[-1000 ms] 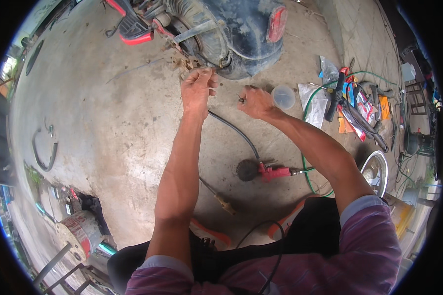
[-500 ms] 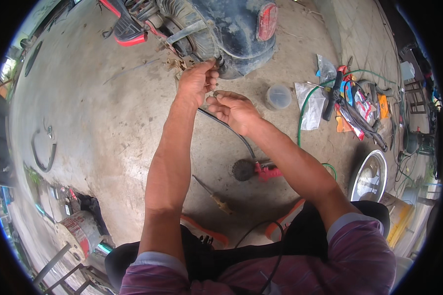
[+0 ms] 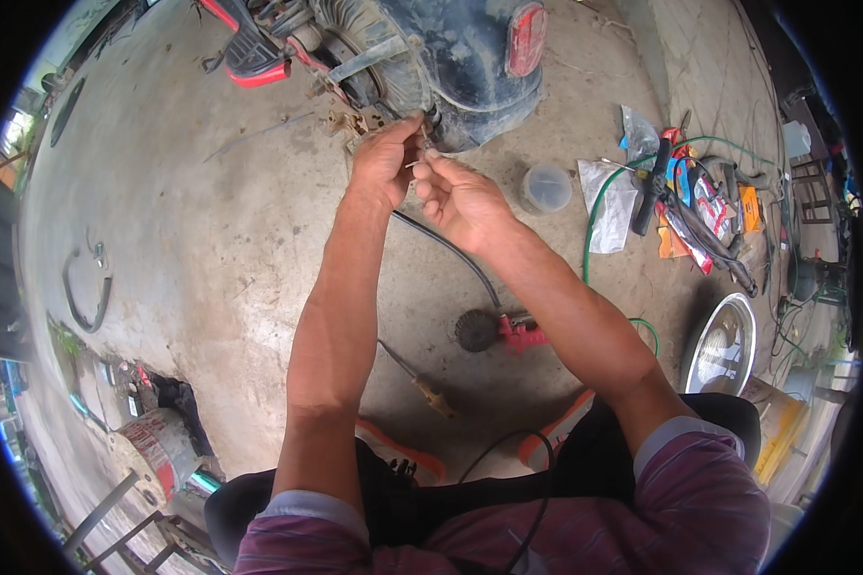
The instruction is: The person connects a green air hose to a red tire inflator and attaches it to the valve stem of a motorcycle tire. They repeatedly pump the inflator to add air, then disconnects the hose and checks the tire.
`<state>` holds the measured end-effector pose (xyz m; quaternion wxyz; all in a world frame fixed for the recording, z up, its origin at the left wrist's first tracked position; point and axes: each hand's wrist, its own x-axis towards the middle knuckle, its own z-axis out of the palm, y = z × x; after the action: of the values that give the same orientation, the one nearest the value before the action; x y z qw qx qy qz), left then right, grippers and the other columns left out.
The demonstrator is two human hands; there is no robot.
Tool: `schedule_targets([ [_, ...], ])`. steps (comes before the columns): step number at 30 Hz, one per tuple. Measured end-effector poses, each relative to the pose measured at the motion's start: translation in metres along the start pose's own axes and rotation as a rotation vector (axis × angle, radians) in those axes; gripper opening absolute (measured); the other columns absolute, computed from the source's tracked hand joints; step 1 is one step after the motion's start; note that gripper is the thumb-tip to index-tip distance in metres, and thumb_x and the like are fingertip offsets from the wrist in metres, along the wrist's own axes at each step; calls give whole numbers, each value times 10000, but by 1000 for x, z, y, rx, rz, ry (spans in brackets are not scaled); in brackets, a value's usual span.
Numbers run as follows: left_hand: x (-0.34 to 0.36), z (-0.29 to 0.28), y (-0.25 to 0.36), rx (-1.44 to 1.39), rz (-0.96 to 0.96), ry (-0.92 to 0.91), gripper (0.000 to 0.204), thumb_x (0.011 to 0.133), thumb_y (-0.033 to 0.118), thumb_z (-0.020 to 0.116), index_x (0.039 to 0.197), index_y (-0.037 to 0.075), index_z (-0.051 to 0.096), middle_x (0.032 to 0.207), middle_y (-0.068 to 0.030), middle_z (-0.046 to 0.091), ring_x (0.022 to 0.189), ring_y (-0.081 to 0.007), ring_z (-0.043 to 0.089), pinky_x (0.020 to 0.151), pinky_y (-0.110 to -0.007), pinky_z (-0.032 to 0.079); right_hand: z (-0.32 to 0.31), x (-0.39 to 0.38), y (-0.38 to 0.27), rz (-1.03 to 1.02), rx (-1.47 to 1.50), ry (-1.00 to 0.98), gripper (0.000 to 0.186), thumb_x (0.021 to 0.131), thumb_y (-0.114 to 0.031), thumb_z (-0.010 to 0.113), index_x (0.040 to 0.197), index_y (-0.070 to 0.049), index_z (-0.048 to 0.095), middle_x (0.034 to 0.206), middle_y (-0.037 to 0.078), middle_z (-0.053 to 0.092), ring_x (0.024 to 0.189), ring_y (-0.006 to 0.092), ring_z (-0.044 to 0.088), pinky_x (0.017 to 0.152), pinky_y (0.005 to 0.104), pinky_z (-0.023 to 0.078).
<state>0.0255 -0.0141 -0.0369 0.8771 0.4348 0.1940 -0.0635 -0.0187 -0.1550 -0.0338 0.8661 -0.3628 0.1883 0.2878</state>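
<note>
Both hands meet just below the dark, dusty fender [image 3: 470, 72] of a motorbike. My left hand [image 3: 385, 161] is closed, its fingertips pinching a small part beside the fender's lower edge; I cannot make out its kind. Against it, my right hand [image 3: 458, 196] has thumb and forefinger pressed together on something small and thin, also too small to name. A black hose [image 3: 448, 251] runs over the concrete from under the hands to a pink-red hand grinder [image 3: 520, 333] with a dark round wire brush [image 3: 477, 331].
A screwdriver [image 3: 427, 391] lies between my shoes. Right of my hands stands a clear round tub [image 3: 547, 187]. Farther right are packets, a white bag [image 3: 604, 206], black tubing and a green hose [image 3: 590, 225]. A metal basin [image 3: 722, 345] sits by my right knee.
My right hand has moved up to the left hand, closing the small gap between their fingertips. The left hand has barely shifted.
</note>
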Motion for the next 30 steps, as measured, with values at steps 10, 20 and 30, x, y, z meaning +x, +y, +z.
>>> schedule_targets([
  [10, 5, -2, -5, -43, -11, -8, 209, 928, 188, 811, 969, 9, 712, 850, -65, 665, 720, -177, 590, 642, -324, 511, 6, -3, 0, -25, -87, 78, 249, 1000, -286, 733, 1110, -78, 649, 950, 36, 713, 695, 107, 628, 574, 253, 461],
  [20, -9, -10, -5, 108, -13, -61, 190, 932, 245, 814, 896, 89, 712, 824, -6, 667, 728, -131, 595, 675, -294, 498, 5, -1, 0, -47, -171, 103, 253, 969, -330, 741, 973, -85, 678, 816, 17, 671, 633, 108, 584, 545, 259, 443],
  [30, -38, -51, -25, 317, -62, -246, 180, 951, 230, 758, 922, 67, 686, 860, -39, 673, 793, -162, 615, 755, -326, 482, -27, 0, 10, -271, -438, 131, 184, 973, -301, 768, 911, -147, 688, 810, -29, 697, 647, 65, 619, 565, 227, 451],
])
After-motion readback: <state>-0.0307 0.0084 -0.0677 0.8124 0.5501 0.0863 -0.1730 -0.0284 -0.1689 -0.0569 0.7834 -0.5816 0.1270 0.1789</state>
